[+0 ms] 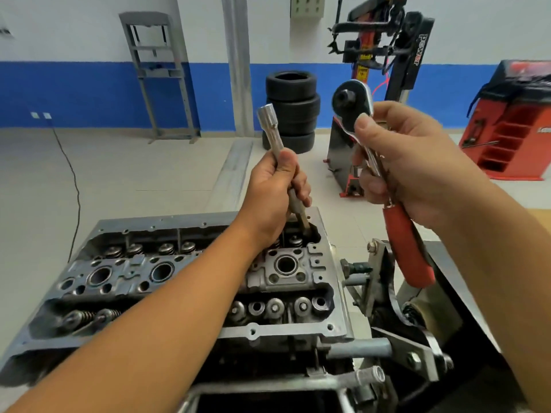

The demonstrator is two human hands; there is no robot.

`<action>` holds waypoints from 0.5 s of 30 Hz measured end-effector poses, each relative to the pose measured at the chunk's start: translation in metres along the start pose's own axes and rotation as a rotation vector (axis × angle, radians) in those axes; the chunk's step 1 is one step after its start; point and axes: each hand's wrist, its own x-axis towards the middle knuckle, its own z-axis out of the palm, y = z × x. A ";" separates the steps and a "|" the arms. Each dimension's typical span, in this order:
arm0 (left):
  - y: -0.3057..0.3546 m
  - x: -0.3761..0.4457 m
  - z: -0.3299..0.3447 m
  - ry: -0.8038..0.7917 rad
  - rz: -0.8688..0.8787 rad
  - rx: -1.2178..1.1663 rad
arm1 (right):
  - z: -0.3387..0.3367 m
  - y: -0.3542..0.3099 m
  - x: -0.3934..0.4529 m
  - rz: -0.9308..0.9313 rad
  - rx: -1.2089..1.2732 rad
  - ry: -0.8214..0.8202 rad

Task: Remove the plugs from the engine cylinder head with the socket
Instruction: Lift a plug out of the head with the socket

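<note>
Two hands work above the cylinder head (190,272). Left hand (275,192) grips the socket (281,162), a long silver extension with its fingers curled round the middle of the shaft. The socket stands tilted, its wide open end uppermost and leaning to the left, its lower end entering a recess at the far right corner of the cylinder head. Right hand (408,162) holds the ratchet (378,171) up in the air, clear of the socket, thumb pressed near the round head and fingers wrapped round the chrome shank. The ratchet head points up and to the left; its red grip hangs down and to the right below the hand, touching nothing.

The cylinder head lies flat on a metal stand (384,296), top face up, with valve springs in rows along the near and far sides and round bores down the middle. The left forearm crosses over its centre. Whether plugs remain in the bores cannot be told.

Beyond, on the tiled floor, stand a stack of tyres (292,108), a tyre changer (375,70), a red cabinet (507,120) at the right and a grey press frame (158,73) against the blue and white wall.
</note>
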 end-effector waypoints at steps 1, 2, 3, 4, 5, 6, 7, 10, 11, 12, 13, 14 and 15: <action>0.000 0.000 -0.003 -0.015 -0.016 -0.018 | 0.002 -0.002 0.000 -0.019 -0.016 0.011; 0.001 0.001 -0.005 -0.033 -0.029 -0.028 | 0.004 -0.005 0.000 -0.037 -0.049 0.027; 0.001 0.000 -0.008 -0.053 -0.042 -0.027 | 0.007 -0.008 0.001 -0.050 -0.093 0.046; 0.002 -0.002 -0.010 -0.077 -0.055 -0.015 | 0.010 -0.012 0.002 -0.059 -0.138 0.061; 0.002 -0.004 -0.012 -0.103 -0.066 0.005 | 0.013 -0.016 0.004 -0.069 -0.179 0.073; 0.003 -0.005 -0.014 -0.131 -0.073 0.029 | 0.016 -0.022 0.006 -0.084 -0.221 0.083; 0.003 -0.006 -0.016 -0.160 -0.076 0.062 | 0.017 -0.027 0.008 -0.102 -0.268 0.092; 0.005 -0.008 -0.019 -0.235 -0.082 0.156 | 0.020 -0.043 0.015 -0.176 -0.437 0.112; 0.005 -0.008 -0.020 -0.252 -0.085 0.181 | 0.021 -0.048 0.018 -0.198 -0.491 0.112; 0.006 -0.009 -0.020 -0.266 -0.086 0.202 | 0.022 -0.053 0.020 -0.211 -0.538 0.105; 0.007 -0.010 -0.020 -0.276 -0.082 0.223 | 0.023 -0.057 0.022 -0.221 -0.581 0.095; 0.008 -0.011 -0.020 -0.287 -0.073 0.246 | 0.024 -0.061 0.023 -0.231 -0.622 0.081; 0.008 -0.012 -0.019 -0.301 -0.059 0.284 | 0.025 -0.065 0.025 -0.238 -0.663 0.064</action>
